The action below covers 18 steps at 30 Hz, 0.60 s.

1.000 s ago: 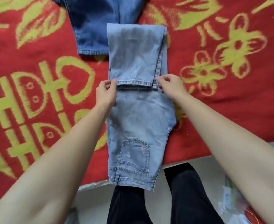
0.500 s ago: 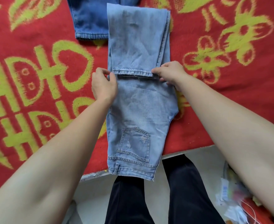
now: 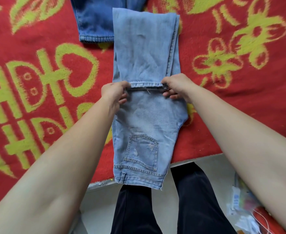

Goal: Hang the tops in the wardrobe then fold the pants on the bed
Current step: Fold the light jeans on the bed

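Light blue jeans (image 3: pixel 145 119) lie lengthwise on the bed, waistband and back pocket toward me, hanging slightly over the bed's edge. The legs are folded back over the seat, and their hems lie across the middle. My left hand (image 3: pixel 114 93) pinches the left corner of the hems. My right hand (image 3: pixel 176 87) pinches the right corner, lifting it slightly. Dark blue jeans (image 3: pixel 96 21) lie farther back, partly under the light pair and cut off by the top of the view.
A red blanket (image 3: pixel 37 73) with yellow-green patterns covers the bed. Its near edge (image 3: pixel 198 159) runs in front of my black-trousered legs (image 3: pixel 194 200). Papers and clutter (image 3: pixel 245 208) lie on the floor at lower right.
Both hands have stayed on the hem corners and drawn the folded legs slightly toward me. The right corner now looks lifted a little.
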### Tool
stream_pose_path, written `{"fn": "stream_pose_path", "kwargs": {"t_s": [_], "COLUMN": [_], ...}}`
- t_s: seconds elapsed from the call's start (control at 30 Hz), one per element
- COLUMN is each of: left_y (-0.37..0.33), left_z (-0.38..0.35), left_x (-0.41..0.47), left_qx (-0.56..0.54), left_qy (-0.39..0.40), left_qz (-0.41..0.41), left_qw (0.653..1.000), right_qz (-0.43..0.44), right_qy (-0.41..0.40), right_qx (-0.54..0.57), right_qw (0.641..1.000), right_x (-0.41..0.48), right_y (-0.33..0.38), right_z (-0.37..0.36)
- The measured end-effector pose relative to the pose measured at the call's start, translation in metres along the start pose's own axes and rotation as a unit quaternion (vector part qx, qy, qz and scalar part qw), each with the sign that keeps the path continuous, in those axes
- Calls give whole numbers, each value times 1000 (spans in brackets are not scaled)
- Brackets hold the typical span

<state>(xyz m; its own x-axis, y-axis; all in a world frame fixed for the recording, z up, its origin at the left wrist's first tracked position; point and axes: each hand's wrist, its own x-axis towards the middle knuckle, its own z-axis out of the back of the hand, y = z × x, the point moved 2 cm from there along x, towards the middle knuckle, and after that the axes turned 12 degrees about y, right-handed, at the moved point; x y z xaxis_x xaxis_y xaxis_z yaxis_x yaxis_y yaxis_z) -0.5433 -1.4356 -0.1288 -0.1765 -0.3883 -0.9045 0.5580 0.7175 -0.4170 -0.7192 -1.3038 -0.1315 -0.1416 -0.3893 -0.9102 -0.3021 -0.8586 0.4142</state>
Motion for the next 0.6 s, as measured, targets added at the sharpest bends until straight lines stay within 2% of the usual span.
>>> {"fn": "stream_pose_path", "kwargs": {"t_s": [0.07,0.2,0.33,0.5,0.6], "left_y": [5,-1,-13,-18,-22], "left_z": [3,8,12,9,9], "left_x": [2,11,16,21,25], "left_qx": [46,137,183,211,252], "left_qy": [-14,-46,-44,-68,-69], "left_qz": [7,-49,-57,-62,-88], "left_qw": [999,988,981,973,961], "right_qz": [2,18,9,6,23], "right_qy": [-15,-65,-135,-89,-75], "right_qx": [-53,-149,-274,-323,-252], "right_qw": [999,987,952,942,964], "right_x": [2,6,11,20,22], "right_y": [-2,3,16,26,33], "right_z": [-1,1,20,22,24]}}
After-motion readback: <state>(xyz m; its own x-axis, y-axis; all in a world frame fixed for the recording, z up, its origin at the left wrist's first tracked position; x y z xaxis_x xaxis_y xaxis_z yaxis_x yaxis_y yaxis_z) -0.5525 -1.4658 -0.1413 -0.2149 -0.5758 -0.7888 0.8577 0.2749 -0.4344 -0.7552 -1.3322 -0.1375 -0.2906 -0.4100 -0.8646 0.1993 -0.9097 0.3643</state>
